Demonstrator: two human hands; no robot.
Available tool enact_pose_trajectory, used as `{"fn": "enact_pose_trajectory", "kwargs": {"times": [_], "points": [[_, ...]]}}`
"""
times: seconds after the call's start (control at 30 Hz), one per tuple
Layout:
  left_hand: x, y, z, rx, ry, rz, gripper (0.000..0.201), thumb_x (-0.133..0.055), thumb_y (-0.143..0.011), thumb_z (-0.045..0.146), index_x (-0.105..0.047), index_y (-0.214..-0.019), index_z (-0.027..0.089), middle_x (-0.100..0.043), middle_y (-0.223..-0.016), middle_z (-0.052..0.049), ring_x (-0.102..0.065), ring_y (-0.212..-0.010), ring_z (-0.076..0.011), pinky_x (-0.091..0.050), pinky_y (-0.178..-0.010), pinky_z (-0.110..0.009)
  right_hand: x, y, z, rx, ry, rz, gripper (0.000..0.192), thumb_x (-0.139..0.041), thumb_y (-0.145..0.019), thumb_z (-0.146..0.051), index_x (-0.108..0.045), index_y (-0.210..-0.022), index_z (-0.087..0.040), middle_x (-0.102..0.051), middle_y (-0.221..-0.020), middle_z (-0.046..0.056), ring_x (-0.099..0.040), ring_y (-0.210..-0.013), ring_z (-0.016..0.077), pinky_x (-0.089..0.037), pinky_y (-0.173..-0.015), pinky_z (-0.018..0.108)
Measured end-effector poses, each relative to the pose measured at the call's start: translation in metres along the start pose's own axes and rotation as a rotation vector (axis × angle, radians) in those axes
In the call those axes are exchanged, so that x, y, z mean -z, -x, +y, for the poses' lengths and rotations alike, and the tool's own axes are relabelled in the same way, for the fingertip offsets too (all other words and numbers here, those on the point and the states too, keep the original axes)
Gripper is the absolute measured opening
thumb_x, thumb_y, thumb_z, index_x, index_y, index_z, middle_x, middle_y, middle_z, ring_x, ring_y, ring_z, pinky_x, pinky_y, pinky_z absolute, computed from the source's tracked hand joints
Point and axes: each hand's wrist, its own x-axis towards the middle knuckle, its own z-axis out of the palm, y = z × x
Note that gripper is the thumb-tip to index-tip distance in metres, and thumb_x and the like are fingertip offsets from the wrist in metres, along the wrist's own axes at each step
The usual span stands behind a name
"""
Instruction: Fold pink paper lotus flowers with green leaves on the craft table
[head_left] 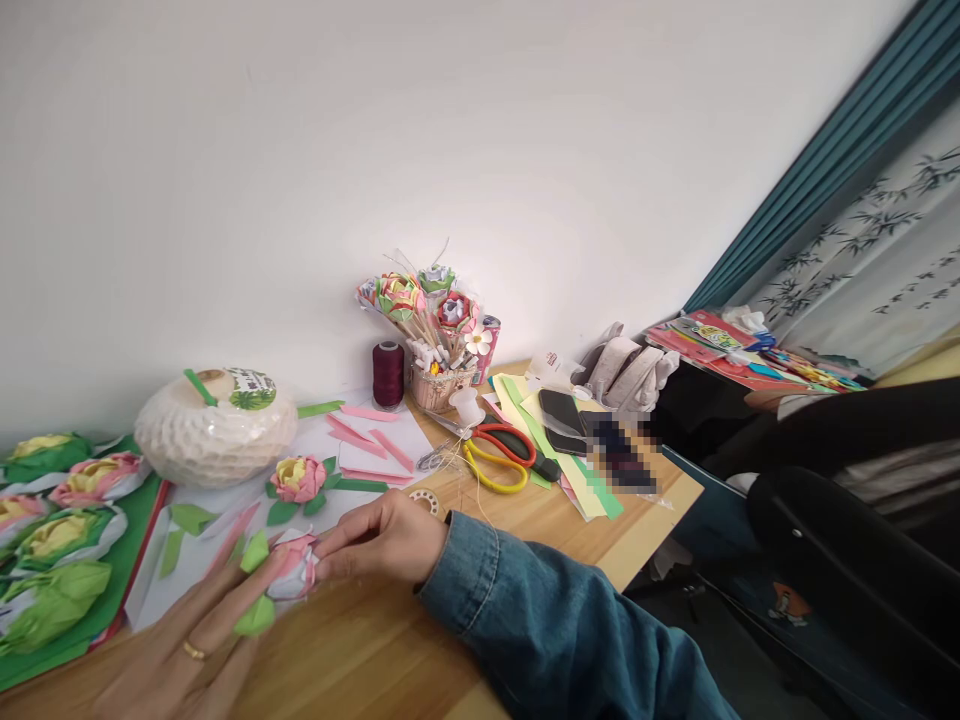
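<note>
A small paper flower (294, 568) with pink and white petals and light green leaves is held low over the table, between both hands. My left hand (191, 635), with a gold ring, reaches in from the bottom left. Its fingers are closed about the flower's left side and partly cover it. My right hand (386, 540), in a denim sleeve, pinches the right edge of the petals. Just behind lies a finished-looking pink and yellow paper flower (298, 478) with dark green leaves. Pink paper strips (391, 450) lie on white sheets farther back.
At left, several larger paper lotuses (71, 535) rest on a green board. Behind stand a wrapped white coconut (217, 430), a maroon thread spool (388, 375) and a basket of paper flowers (442, 385). Scissors (496, 470), coloured paper (517, 400) and a phone (562, 415) lie right.
</note>
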Motion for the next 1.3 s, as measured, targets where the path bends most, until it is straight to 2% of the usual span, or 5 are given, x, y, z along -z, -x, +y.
{"fn": "enact_pose_trajectory", "kwargs": {"times": [0.17, 0.3, 0.53, 1.03, 1.3], "points": [[0.000, 0.000, 0.003, -0.116, -0.126, -0.043, 0.066, -0.047, -0.076, 0.003, -0.033, -0.126, 0.043, -0.047, -0.124, 0.010, -0.041, -0.119, -0.0215, -0.035, -0.104, -0.037, 0.000, 0.001, -0.001, -0.020, -0.003, -0.005, 0.041, -0.081, -0.030, -0.036, -0.071, -0.063, -0.015, -0.062, -0.060, -0.003, -0.053, -0.058, 0.0080, -0.044, -0.068, 0.025], [0.002, -0.008, 0.010, -0.199, -0.141, -0.065, 0.060, -0.045, -0.078, 0.005, -0.029, -0.132, 0.028, -0.049, -0.125, 0.005, -0.035, -0.123, -0.0150, -0.028, -0.106, -0.022, 0.000, 0.000, 0.002, -0.021, 0.015, 0.015, 0.039, -0.082, -0.031, -0.035, -0.071, -0.060, -0.013, -0.064, -0.060, -0.001, -0.054, -0.057, 0.0095, -0.045, -0.065, 0.026], [0.003, -0.019, 0.021, 0.025, -0.228, 0.000, 0.055, -0.044, -0.077, 0.001, -0.041, -0.126, 0.026, -0.050, -0.124, -0.003, -0.043, -0.118, -0.0183, -0.033, -0.102, -0.026, 0.000, -0.004, 0.000, 0.014, 0.097, 0.056, 0.033, -0.082, -0.035, -0.033, -0.069, -0.057, -0.012, -0.063, -0.058, 0.000, -0.050, -0.051, 0.0067, -0.042, -0.053, 0.021], [0.002, -0.022, 0.024, 0.030, -0.222, 0.021, 0.052, -0.041, -0.077, 0.001, -0.044, -0.123, 0.024, -0.056, -0.117, -0.005, -0.047, -0.114, -0.0178, -0.039, -0.098, -0.028, -0.004, -0.005, 0.005, 0.032, 0.121, 0.083, 0.031, -0.080, -0.043, -0.036, -0.064, -0.054, -0.012, -0.062, -0.060, 0.000, -0.051, -0.056, 0.0089, -0.041, -0.057, 0.022], [-0.001, -0.022, 0.022, 0.143, -0.137, 0.056, 0.049, -0.045, -0.077, 0.001, -0.050, -0.118, 0.026, -0.055, -0.119, -0.004, -0.048, -0.113, -0.0175, -0.034, -0.102, -0.029, -0.004, -0.002, -0.002, -0.029, 0.179, 0.016, 0.043, -0.070, -0.055, -0.052, -0.064, -0.065, -0.011, -0.053, -0.052, -0.003, -0.044, -0.036, 0.0042, -0.033, -0.038, 0.019]]}}
